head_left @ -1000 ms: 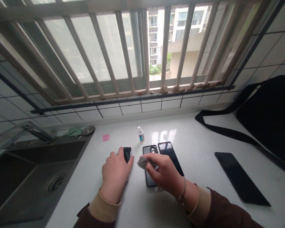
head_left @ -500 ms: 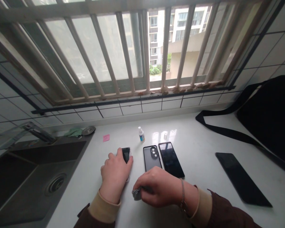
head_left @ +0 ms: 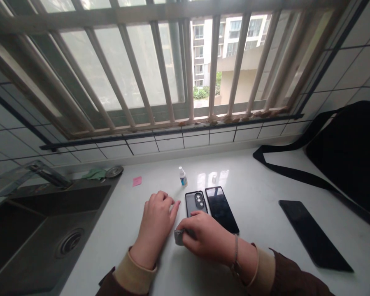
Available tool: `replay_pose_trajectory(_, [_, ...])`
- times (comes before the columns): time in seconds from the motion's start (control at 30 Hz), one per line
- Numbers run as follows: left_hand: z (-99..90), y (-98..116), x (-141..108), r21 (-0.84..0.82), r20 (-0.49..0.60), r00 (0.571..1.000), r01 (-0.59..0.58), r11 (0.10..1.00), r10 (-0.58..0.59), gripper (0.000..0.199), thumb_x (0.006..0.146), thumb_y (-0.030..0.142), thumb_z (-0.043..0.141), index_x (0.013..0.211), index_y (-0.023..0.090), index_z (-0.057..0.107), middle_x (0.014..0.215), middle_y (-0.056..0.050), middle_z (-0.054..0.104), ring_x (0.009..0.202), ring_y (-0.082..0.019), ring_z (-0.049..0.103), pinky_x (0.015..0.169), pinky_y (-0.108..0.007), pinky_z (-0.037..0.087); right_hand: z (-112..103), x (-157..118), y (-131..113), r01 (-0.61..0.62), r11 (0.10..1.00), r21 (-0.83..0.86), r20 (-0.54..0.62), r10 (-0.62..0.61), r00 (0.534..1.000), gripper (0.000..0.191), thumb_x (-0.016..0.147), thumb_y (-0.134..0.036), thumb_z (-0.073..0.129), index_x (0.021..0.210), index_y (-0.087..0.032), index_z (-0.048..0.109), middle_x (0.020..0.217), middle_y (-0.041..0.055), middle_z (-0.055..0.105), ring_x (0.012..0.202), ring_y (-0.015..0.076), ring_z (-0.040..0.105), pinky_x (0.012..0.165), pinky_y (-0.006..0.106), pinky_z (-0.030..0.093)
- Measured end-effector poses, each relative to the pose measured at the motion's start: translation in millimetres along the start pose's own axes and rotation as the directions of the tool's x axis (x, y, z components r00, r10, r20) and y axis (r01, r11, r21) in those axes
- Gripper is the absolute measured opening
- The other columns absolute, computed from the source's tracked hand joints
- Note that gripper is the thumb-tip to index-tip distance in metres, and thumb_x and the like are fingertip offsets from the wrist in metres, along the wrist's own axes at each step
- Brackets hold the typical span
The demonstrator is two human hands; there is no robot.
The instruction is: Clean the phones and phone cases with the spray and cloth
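Observation:
My left hand (head_left: pixel 158 218) is bent over on the counter, its fingers curled and its thumb reaching right. The dark phone with a clear edge that it held a moment ago is hidden behind the hand. A folded grey cloth (head_left: pixel 179 237) is pinched in my right hand (head_left: pixel 200 234), close to the left one. Just beyond my right fingers lies a black-rimmed phone case (head_left: pixel 192 202), partly covered by that hand. Beside the case, a black phone (head_left: pixel 220 207) rests screen up.
A small white spray bottle (head_left: pixel 182 177) stands behind the case, with a white cap (head_left: pixel 214 179) to its right. There is a pink sticky note (head_left: pixel 137 181) and a sink (head_left: pixel 94 218) at left. On the right lie a dark flat slab (head_left: pixel 314 236) and a black bag (head_left: pixel 348 152).
My left hand has shifted slightly right and turned, and the phone's screen has gone out of sight. My right hand with the grey cloth has moved slightly up and right.

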State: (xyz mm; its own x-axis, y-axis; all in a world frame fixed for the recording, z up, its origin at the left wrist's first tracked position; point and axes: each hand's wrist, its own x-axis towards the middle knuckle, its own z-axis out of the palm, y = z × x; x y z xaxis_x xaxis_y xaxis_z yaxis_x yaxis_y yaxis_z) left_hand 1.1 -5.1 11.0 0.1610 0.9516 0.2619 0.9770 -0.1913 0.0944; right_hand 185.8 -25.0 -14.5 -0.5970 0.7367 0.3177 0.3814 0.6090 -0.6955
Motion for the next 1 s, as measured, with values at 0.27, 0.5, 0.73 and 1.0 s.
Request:
replay_pose_trajectory(0.27, [7.1, 9, -5, -0.143, 0.179, 0.972, -0.128, 0.981, 0.153, 0.031, 0.104, 0.035, 0.059, 0.087, 0.022, 0.081, 0.098, -0.01, 0.073, 0.1, -0.029, 0.062, 0.089, -0.043, 0.04, -3, -1, -4, 0.041, 0.993, 0.112, 0.041, -0.046, 0.998, 0.015, 0.085, -0.011, 0.067, 0.089, -0.022, 0.077, 0.088, 0.0021, 0.078, 0.081, 0.0179, 0.075, 0.088, 0.026, 0.056])
replay_pose_trajectory(0.5, [11.5, 12, -3, -0.347, 0.21, 0.972, -0.026, 0.938, 0.104, 0.027, 0.1, 0.027, 0.058, 0.083, 0.017, 0.076, 0.091, -0.01, 0.074, 0.089, -0.025, 0.067, 0.085, -0.037, 0.044, -4, -3, -6, 0.109, 0.982, 0.156, 0.074, -0.122, 0.99, 0.016, 0.086, -0.014, 0.067, 0.093, -0.022, 0.079, 0.09, 0.0028, 0.079, 0.088, 0.0194, 0.075, 0.091, 0.027, 0.055])
replay_pose_trajectory(0.73, [6.0, 13, -4, -0.498, 0.206, 0.978, 0.116, 0.859, -0.012, 0.022, 0.094, 0.037, 0.066, 0.081, 0.019, 0.07, 0.087, -0.006, 0.071, 0.079, -0.022, 0.063, 0.075, -0.034, 0.042, -4, -4, -7, 0.145, 0.966, 0.216, 0.032, -0.156, 0.987, 0.018, 0.085, -0.015, 0.064, 0.093, -0.022, 0.079, 0.089, 0.0034, 0.08, 0.083, 0.0181, 0.073, 0.083, 0.027, 0.056])
replay_pose_trajectory(1.0, [4.7, 8, -5, -0.744, 0.282, 0.957, 0.265, 0.614, -0.071, 0.037, 0.103, 0.053, 0.052, 0.085, 0.022, 0.058, 0.075, 0.001, 0.062, 0.069, -0.018, 0.057, 0.067, -0.03, 0.043, -12, -3, -13, 0.131, 0.921, 0.367, -0.094, -0.103, 0.99, 0.02, 0.089, -0.013, 0.062, 0.096, -0.021, 0.079, 0.087, 0.0027, 0.08, 0.078, 0.0161, 0.072, 0.079, 0.027, 0.056])
